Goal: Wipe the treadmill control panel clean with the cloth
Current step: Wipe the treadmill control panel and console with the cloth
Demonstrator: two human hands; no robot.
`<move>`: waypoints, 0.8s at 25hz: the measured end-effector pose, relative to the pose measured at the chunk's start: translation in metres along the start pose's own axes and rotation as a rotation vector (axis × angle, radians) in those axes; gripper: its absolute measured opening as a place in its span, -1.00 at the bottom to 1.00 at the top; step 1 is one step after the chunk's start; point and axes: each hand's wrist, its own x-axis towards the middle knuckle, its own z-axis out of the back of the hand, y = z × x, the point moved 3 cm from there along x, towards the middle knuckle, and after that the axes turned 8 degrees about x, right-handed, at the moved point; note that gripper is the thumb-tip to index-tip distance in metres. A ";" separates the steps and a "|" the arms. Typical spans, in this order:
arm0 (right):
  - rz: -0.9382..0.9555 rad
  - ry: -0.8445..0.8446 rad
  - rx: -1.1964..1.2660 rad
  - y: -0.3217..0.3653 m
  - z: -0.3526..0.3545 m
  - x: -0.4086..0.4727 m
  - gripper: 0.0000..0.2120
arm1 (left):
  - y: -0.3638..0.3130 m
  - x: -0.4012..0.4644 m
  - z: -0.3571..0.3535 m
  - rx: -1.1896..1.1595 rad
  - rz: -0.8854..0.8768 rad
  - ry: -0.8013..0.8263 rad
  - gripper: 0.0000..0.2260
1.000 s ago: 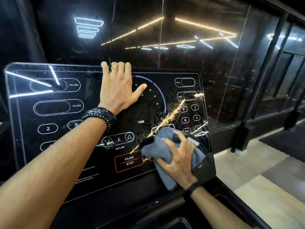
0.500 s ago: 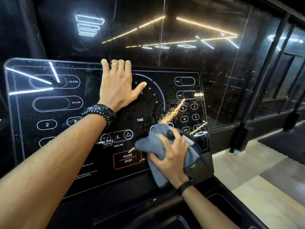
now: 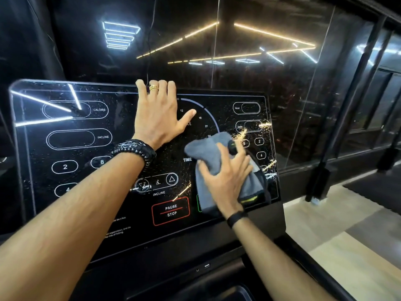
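Observation:
The treadmill control panel (image 3: 121,122) is a glossy black touch surface with white outlines, a red PAUSE/STOP button (image 3: 171,210) and water droplets across it. My left hand (image 3: 158,118) lies flat on the panel's upper middle, with the fingertips over the top edge. A grey cloth (image 3: 208,153) is spread on the right half of the panel, near the TIME label. My right hand (image 3: 225,181) presses it against the glass with the fingers stretched out over it. The cloth hides the buttons beneath it.
Dark glass walls (image 3: 282,72) behind the panel reflect ceiling light strips. Black posts (image 3: 338,127) stand to the right, beyond a pale floor (image 3: 347,246). The black treadmill console housing (image 3: 173,268) runs below the panel.
My right hand has slid the cloth up the panel, from beside the PAUSE/STOP button to beside the TIME label, and its fingers have flattened over it. My left hand has stayed put.

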 end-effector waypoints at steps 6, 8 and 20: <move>-0.190 -0.035 -0.050 -0.098 0.025 -0.038 -0.42 | 0.001 0.000 0.001 0.008 -0.001 0.001 -0.30; -0.428 -0.145 -0.087 -0.110 0.019 0.009 -0.32 | 0.000 0.000 0.002 0.012 -0.006 0.019 -0.29; -0.148 -0.053 -0.057 -0.099 0.025 -0.037 -0.45 | 0.001 0.000 0.001 -0.004 -0.016 -0.008 -0.29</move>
